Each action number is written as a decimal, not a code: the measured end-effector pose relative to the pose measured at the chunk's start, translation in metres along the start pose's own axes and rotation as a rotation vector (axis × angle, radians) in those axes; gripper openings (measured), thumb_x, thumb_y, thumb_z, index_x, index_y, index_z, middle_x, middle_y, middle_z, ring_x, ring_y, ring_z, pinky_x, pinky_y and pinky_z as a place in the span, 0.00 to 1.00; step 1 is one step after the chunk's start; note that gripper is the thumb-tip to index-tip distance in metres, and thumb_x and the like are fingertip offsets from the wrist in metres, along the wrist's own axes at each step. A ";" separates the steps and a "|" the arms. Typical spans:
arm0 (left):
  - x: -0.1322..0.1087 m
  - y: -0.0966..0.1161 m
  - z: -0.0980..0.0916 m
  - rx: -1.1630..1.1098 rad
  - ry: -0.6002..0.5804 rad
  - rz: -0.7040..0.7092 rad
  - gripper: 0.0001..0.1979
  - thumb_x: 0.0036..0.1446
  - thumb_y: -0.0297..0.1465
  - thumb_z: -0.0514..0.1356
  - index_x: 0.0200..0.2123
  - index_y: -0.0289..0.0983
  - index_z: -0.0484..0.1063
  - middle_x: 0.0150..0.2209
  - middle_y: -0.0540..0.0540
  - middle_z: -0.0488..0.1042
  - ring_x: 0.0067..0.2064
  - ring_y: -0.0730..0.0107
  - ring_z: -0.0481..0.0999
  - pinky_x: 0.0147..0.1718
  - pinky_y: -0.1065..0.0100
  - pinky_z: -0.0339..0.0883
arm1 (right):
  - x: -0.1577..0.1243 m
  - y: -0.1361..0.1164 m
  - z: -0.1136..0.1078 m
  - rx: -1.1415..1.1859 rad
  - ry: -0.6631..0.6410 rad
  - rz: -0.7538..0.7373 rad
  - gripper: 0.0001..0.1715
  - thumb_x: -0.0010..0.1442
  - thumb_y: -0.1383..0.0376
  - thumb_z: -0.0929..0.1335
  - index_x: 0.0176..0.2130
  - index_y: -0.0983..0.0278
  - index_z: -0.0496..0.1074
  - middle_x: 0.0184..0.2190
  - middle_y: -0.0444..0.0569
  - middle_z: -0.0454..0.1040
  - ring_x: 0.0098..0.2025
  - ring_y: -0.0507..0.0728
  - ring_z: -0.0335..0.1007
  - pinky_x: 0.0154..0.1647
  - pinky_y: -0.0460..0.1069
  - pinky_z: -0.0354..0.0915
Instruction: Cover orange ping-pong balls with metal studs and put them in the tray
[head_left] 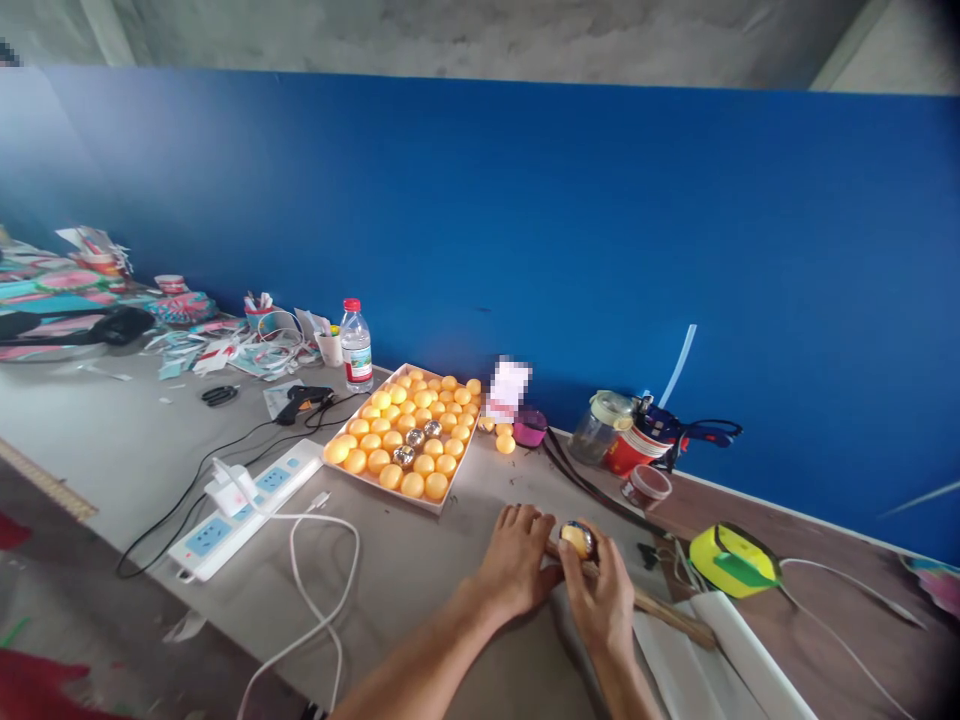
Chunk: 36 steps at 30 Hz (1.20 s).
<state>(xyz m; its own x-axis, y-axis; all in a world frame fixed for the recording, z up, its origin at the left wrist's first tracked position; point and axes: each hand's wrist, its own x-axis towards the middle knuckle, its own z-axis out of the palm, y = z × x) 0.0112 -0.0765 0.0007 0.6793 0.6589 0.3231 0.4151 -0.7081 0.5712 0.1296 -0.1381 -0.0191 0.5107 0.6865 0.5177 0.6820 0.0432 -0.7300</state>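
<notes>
My right hand (pixel 600 590) grips a small ball (pixel 577 540), part orange and part shiny silver, between thumb and fingers. Beside it, my left hand (pixel 517 560) is closed around the end of a wooden stick (pixel 675 617), which runs under my right hand toward the lower right. Left of my hands, a shallow white tray (pixel 409 500) holds several orange balls (pixel 412 484) and a few silver ones (pixel 403 457). A few more orange balls (pixel 505 443) lie just right of the tray.
A white power strip (pixel 247 510) with cables, a glue gun (pixel 300 402) and a water bottle (pixel 356 350) stand left. Behind and right are a glass jar (pixel 600 428), a red cup (pixel 636 450), yellow tape (pixel 731 560) and white sheets (pixel 720 660). A blue partition (pixel 480 230) closes the back.
</notes>
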 end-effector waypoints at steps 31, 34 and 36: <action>0.002 0.004 -0.004 -0.053 0.031 0.024 0.19 0.54 0.23 0.51 0.50 0.42 0.62 0.47 0.46 0.70 0.50 0.62 0.65 0.59 0.51 0.41 | -0.002 0.005 0.009 0.005 -0.200 0.030 0.18 0.56 0.58 0.63 0.45 0.63 0.68 0.39 0.52 0.74 0.40 0.59 0.70 0.42 0.54 0.66; 0.002 0.004 -0.004 -0.017 0.037 0.035 0.19 0.55 0.24 0.50 0.50 0.41 0.62 0.47 0.46 0.70 0.50 0.62 0.65 0.59 0.50 0.39 | -0.001 0.005 0.009 -0.009 -0.203 0.031 0.19 0.55 0.58 0.64 0.45 0.64 0.68 0.39 0.53 0.74 0.40 0.59 0.69 0.42 0.54 0.66; 0.002 0.004 -0.004 -0.009 0.037 0.043 0.19 0.56 0.24 0.50 0.51 0.41 0.62 0.47 0.46 0.70 0.50 0.63 0.65 0.59 0.50 0.39 | 0.000 0.005 0.009 -0.023 -0.205 0.027 0.19 0.55 0.58 0.64 0.45 0.64 0.68 0.39 0.53 0.73 0.40 0.59 0.69 0.41 0.53 0.66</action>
<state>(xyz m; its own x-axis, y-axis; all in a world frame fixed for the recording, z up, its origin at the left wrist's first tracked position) 0.0119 -0.0769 0.0071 0.6737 0.6367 0.3752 0.3805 -0.7341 0.5625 0.1282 -0.1320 -0.0268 0.4136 0.8204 0.3948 0.6825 0.0077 -0.7308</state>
